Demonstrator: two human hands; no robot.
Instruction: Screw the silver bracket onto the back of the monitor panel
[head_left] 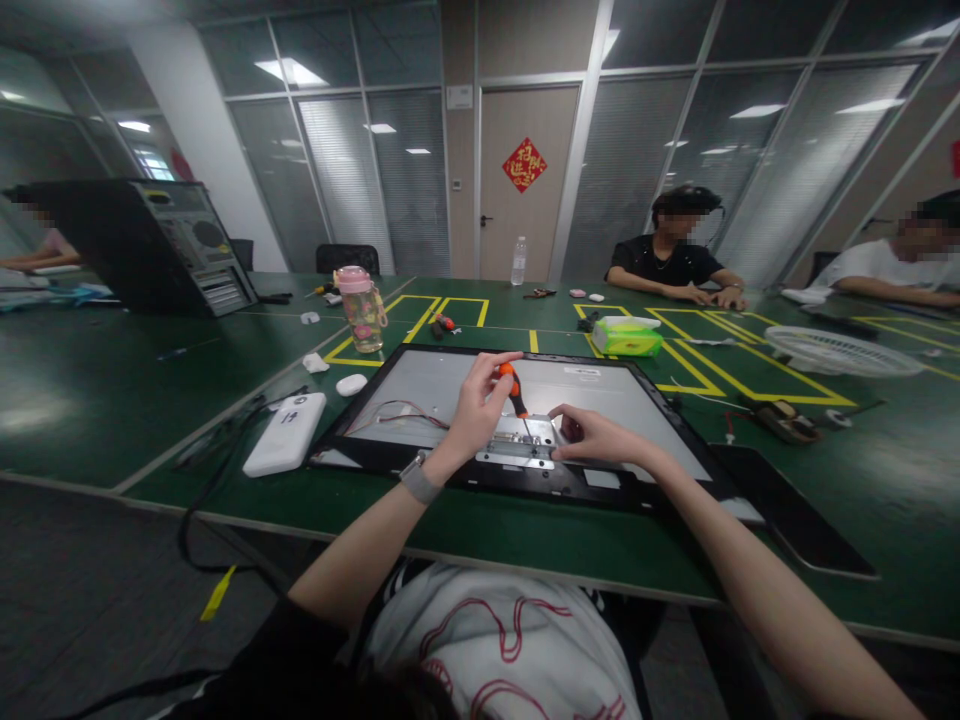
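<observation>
A flat display panel (397, 395) with a black frame lies back side up on the green table. In my left hand (478, 400) is an orange and black screwdriver (516, 388), its fingers closed round the handle and the index finger stretched over the top. The shaft points down at a silver metal bracket (517, 455) near the panel's front edge. At the bracket's right end, my right hand (600, 437) has its thumb and index finger at the edges, gripping it. Thin coloured wires (409, 410) run across the panel to the left.
On the left are a white power bank (285, 435), a white earphone case (351, 385), a pink-lidded bottle (362, 310) and a black computer case (172, 245). Rightward lie a green tissue pack (626, 337), a tape measure (784, 422) and a dark phone-like slab (795, 510). Other people sit around.
</observation>
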